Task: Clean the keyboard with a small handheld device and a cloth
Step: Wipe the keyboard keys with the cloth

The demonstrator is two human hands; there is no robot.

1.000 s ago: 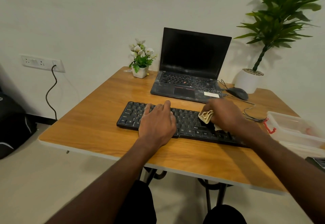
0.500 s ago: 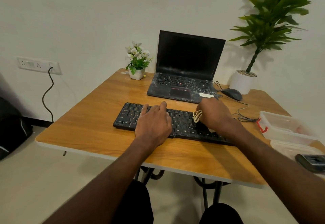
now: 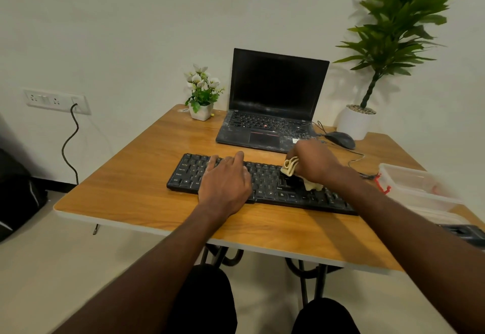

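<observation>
My left grip is lying flat and open on the black keyboard; at its 3 o'clock, my right grip is squeezing a crumpled cream cloth.

Glossy wood-grain table, matt black plastic keyboard, soft cloth.

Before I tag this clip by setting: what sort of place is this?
Probably a small home or office workspace: a wooden desk with an open laptop, an external keyboard and a wired mouse.
</observation>
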